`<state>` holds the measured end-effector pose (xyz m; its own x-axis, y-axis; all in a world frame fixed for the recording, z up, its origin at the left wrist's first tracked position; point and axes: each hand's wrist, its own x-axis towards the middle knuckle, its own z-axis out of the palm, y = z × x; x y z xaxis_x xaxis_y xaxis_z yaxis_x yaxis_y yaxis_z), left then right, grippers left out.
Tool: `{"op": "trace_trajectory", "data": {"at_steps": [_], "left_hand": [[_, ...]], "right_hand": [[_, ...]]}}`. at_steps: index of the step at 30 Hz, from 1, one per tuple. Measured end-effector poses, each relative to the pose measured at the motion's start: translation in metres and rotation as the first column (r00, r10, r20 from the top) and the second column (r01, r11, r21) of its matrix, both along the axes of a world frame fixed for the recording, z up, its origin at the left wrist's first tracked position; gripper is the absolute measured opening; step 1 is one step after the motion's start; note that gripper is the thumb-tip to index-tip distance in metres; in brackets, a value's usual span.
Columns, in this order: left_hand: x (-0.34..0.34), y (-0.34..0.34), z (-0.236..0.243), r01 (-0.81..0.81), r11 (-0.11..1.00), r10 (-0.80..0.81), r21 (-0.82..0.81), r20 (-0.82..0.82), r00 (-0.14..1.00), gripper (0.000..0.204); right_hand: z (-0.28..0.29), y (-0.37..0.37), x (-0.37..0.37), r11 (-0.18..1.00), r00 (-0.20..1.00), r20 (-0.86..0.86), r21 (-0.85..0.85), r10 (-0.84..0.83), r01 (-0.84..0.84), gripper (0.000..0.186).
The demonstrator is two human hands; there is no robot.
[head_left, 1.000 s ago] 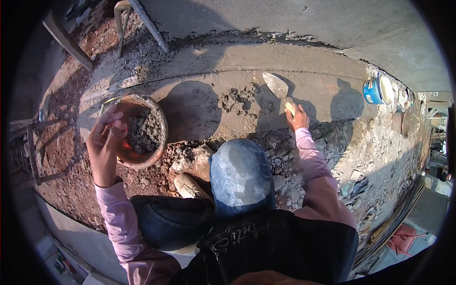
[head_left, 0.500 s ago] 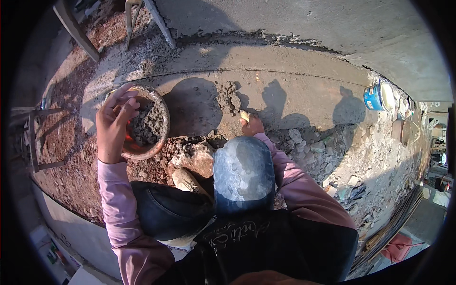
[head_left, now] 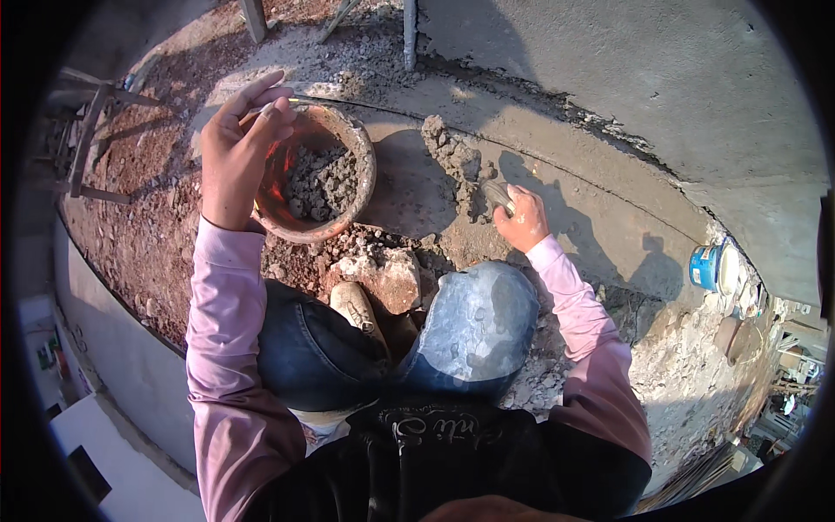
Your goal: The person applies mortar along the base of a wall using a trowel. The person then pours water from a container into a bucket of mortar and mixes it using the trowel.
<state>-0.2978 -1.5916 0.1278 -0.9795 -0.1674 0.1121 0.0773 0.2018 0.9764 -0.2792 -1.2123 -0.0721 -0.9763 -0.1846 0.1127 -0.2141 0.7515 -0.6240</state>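
Note:
My left hand (head_left: 242, 143) is raised at the left rim of a round orange-brown bucket (head_left: 370, 165); its fingers are loosely bent and apart, with nothing visible in them. Grey, crumbly mortar (head_left: 323, 183) lies inside the bucket. My right hand (head_left: 525, 217) is closed round the short rounded handle of what looks like a trowel (head_left: 497, 197), whose blade I cannot make out. Just left of that hand, a lumpy heap of mortar (head_left: 454, 155) lies on the flat cement strip (head_left: 400, 178).
A rough grey wall (head_left: 609, 70) rises along the far right side. A blue-and-white pail (head_left: 706, 266) lies tipped at the right among rubble. A broken block (head_left: 383, 277) sits in front of my shoe (head_left: 355, 309). Wooden supports (head_left: 87, 143) stand at the left.
The view has shifted, so the bucket appears higher and farther right. My right hand has moved to the right side of the mortar, which now looks spread into a longer heap. My left hand stays by the bucket.

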Motion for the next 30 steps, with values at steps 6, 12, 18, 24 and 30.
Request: {"op": "trace_trajectory", "data": {"at_steps": [6,12,18,24,30], "left_hand": [[-0.001,0.003,-0.006,-0.037,0.999,0.038,0.011,-0.043,0.998,0.035],[-0.002,0.003,-0.009,-0.054,0.998,0.055,0.017,-0.016,0.998,0.034],[0.001,-0.002,-0.009,0.020,1.000,-0.021,-0.013,-0.067,0.998,0.037],[-0.017,0.013,-0.017,0.045,0.997,-0.048,0.055,0.048,0.998,0.037],[-0.017,0.022,-0.020,0.107,0.994,-0.108,0.018,0.022,0.994,0.036]], "right_hand": [[0.038,-0.099,-0.031,0.912,0.902,-0.177,-0.049,0.394,-0.408,0.047],[0.020,-0.111,-0.055,0.923,0.884,-0.270,0.160,0.381,-0.349,0.048],[-0.040,0.073,0.015,0.980,0.979,0.201,0.187,0.030,-0.068,0.049],[-0.081,0.134,0.105,0.817,0.885,0.437,0.443,0.162,-0.369,0.053],[-0.130,0.038,0.032,0.981,0.937,0.343,0.195,-0.063,-0.005,0.046]]}}
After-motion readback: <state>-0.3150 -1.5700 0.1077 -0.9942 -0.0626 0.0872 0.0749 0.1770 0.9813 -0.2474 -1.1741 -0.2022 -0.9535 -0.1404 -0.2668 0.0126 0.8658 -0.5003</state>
